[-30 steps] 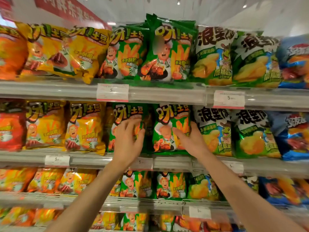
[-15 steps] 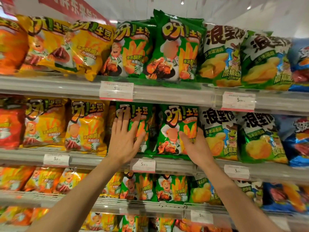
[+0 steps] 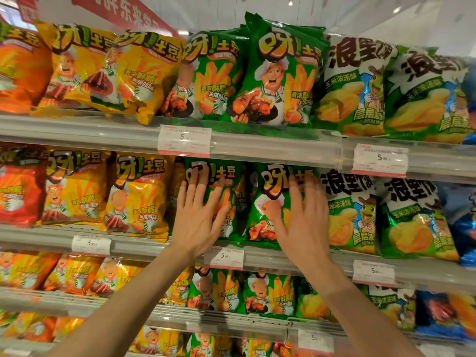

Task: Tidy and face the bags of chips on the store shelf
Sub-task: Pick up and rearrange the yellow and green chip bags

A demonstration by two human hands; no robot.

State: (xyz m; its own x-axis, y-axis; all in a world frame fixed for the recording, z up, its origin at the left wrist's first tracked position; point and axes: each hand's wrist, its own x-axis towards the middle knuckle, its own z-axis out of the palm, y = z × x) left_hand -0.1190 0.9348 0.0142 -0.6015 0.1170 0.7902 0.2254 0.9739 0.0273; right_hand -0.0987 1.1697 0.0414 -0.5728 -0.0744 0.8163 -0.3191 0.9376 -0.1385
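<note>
1. The shelf (image 3: pixel 270 155) run fills the view in tiers. The two green bags being faced stand on the tier directly under the middle price tag (image 3: pixel 184 140) clipped to the rail above them, flanked by yellow bags on one side and white-and-green corn bags on the other.

2. The left green bag (image 3: pixel 226 199) hangs below and just right of that price tag; the right green bag (image 3: pixel 268 202) stands beside it, farther right, with a dark gap between them. Judged from their puffed, glossy film, both are light, air-filled and slippery, with brittle contents. I would steer them with flat palms or by the side seams and top crimp, not by squeezing the belly.

3. Both forearms rise from the bottom edge toward the bags, wrists nearly straight.

4. The left hand (image 3: pixel 198 222) lies flat on the left bag's face, palm forward, below the price tag.

5. The right hand (image 3: pixel 301 222) rests against the right bag, slightly blurred.

6. The left fingers (image 3: pixel 195 186) are spread wide and straight, gripping nothing; the right fingers (image 3: pixel 311 194) are likewise fanned and not closed round anything.
</note>
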